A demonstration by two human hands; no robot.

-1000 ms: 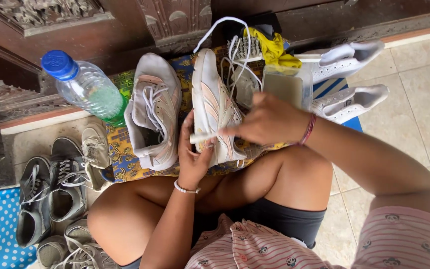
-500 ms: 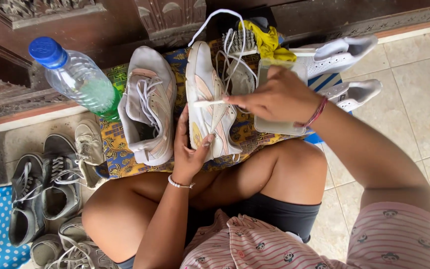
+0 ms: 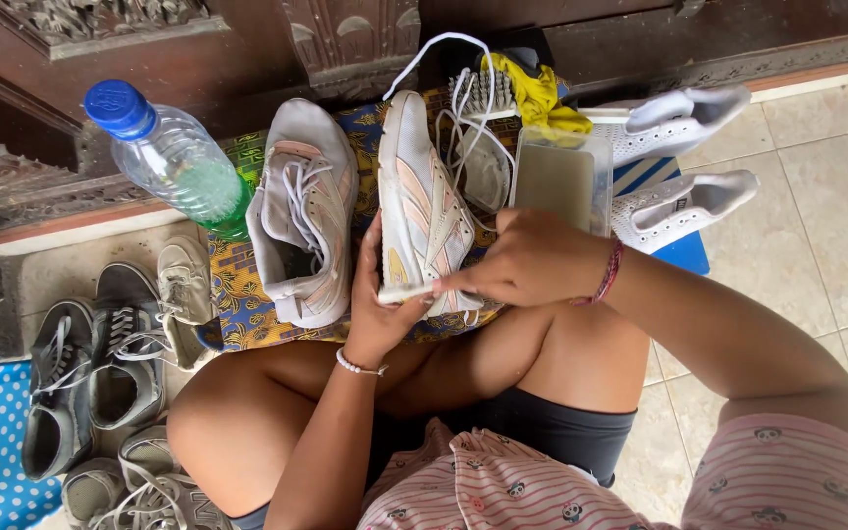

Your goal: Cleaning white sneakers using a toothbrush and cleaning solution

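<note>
While the left hand (image 3: 377,312) cups the smooth pale sneaker (image 3: 422,211), the right hand (image 3: 527,263) pinches a slim white stick (image 3: 402,291).

We see a person in a pink top with thin darker stripes and little panda faces printed all over it, short sleeved, with the fabric bunching loosely at the lap. Below that we spot dark grey shorts, snug and plain. Arms and legs are bare. The left hand (image 3: 382,316) has a thin bracelet of small white beads at the wrist, and the right hand (image 3: 534,263) has a reddish-pink woven band, doubled up from what we can tell. No rings or watch that we can make out.
</note>
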